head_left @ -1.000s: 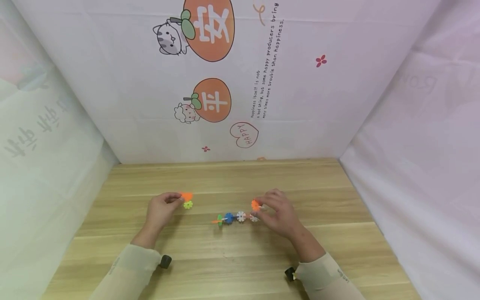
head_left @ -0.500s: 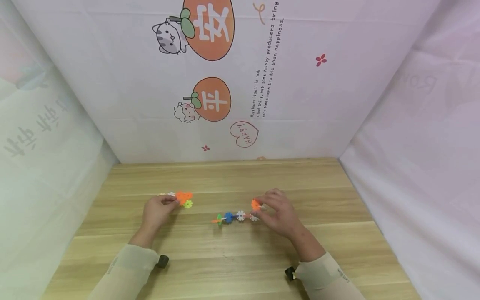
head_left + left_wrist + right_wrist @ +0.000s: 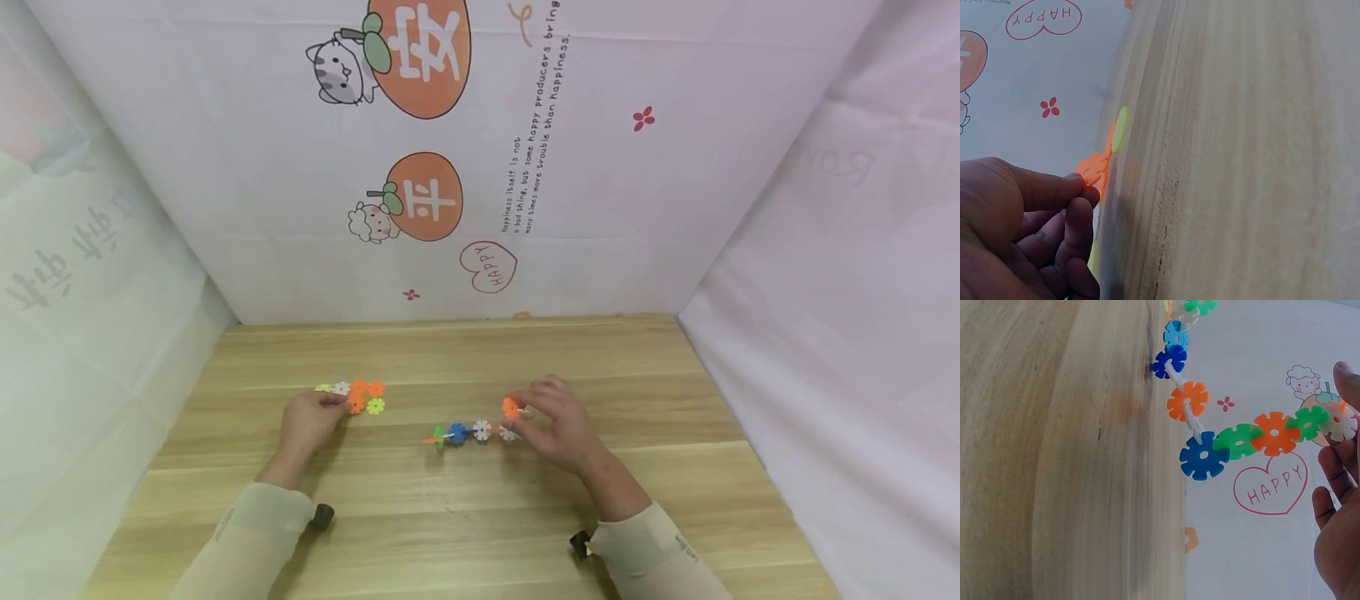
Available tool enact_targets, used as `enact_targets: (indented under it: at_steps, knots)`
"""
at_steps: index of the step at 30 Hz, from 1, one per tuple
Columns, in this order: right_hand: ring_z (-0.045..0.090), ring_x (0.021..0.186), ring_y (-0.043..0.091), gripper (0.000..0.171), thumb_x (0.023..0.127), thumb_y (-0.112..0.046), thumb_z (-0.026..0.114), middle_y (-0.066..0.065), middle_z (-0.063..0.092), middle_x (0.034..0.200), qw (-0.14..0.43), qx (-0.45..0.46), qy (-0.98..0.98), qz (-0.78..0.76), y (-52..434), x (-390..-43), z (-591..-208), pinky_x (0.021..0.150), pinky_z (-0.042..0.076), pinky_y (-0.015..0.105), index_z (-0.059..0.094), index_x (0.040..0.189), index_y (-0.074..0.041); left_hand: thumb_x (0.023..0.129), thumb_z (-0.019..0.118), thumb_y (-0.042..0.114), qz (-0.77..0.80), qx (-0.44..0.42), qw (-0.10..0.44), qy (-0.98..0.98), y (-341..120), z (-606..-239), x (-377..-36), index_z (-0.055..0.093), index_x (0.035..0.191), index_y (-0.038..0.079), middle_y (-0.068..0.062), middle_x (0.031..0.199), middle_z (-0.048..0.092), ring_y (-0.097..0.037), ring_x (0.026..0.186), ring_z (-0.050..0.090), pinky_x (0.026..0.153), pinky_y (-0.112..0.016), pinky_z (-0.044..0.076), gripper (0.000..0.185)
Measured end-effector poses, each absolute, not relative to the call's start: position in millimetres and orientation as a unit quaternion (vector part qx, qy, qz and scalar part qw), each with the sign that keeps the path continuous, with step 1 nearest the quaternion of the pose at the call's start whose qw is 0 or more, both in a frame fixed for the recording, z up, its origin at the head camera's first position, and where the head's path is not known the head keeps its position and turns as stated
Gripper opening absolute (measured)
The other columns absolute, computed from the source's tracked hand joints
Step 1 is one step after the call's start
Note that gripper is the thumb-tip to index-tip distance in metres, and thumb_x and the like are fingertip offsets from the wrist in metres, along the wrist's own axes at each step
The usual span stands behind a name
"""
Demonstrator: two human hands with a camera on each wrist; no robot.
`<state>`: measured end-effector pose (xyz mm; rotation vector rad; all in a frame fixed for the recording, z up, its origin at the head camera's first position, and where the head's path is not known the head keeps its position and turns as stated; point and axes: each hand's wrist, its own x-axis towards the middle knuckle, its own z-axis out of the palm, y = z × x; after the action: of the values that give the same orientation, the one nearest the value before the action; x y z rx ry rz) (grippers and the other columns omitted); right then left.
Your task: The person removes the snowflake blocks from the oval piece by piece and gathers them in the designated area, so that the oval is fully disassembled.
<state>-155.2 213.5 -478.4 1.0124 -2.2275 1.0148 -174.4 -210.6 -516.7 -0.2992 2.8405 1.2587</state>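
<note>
On the wooden table (image 3: 465, 517) my left hand (image 3: 345, 403) pinches an orange snowflake piece (image 3: 357, 401) at the edge of a small loose cluster. In the left wrist view thumb and fingertips (image 3: 1079, 187) meet on that orange piece (image 3: 1093, 170), with a yellow-green piece (image 3: 1120, 128) just beyond it. My right hand (image 3: 522, 414) holds the right end of a chain of coloured snowflake pieces (image 3: 468, 434), by an orange piece (image 3: 512, 407). In the right wrist view the chain (image 3: 1204, 456) runs from the table up to my fingers (image 3: 1347, 394), which grip its white end piece (image 3: 1342, 422).
Loose pieces lie by my left hand: yellow (image 3: 322, 387), white (image 3: 341, 387), orange (image 3: 376, 388) and yellow-green (image 3: 376, 406). Printed cloth walls (image 3: 480, 167) close the table at the back and both sides. Bare wood lies in front of my forearms.
My left hand has drawn back to the left, pulling the orange piece with it and uncovering the yellow and white pieces. The right hand and chain have stayed put.
</note>
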Motion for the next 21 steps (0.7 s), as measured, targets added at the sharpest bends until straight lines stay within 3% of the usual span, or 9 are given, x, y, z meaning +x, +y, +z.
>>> enact_targets:
  at_steps: [10,21]
  knots:
    - [0.061,0.100,0.021,0.030,0.086,-0.026,0.086,-0.003,0.077,0.102,0.245,0.371,-0.814,0.374,212.9,-154.0,-478.1,0.088,0.048,0.042,0.079,0.110,-0.011,0.096,0.072,0.031,0.379,-0.096,0.029,0.920,-213.8,-518.3,-179.2,0.080,0.106,0.004,-0.018,0.118,0.074,-0.037,0.110,0.066,0.087,-0.050,0.053,0.029]
    - [0.060,0.099,0.021,0.030,0.085,-0.025,0.087,-0.002,0.077,0.102,0.245,0.370,-0.813,0.377,212.2,-153.5,-478.3,0.089,0.047,0.042,0.079,0.110,-0.010,0.095,0.072,0.034,0.361,-0.088,0.029,0.928,-215.4,-516.7,-183.0,0.081,0.101,0.007,-0.007,0.097,0.078,-0.026,0.092,0.068,0.071,-0.036,0.052,0.029]
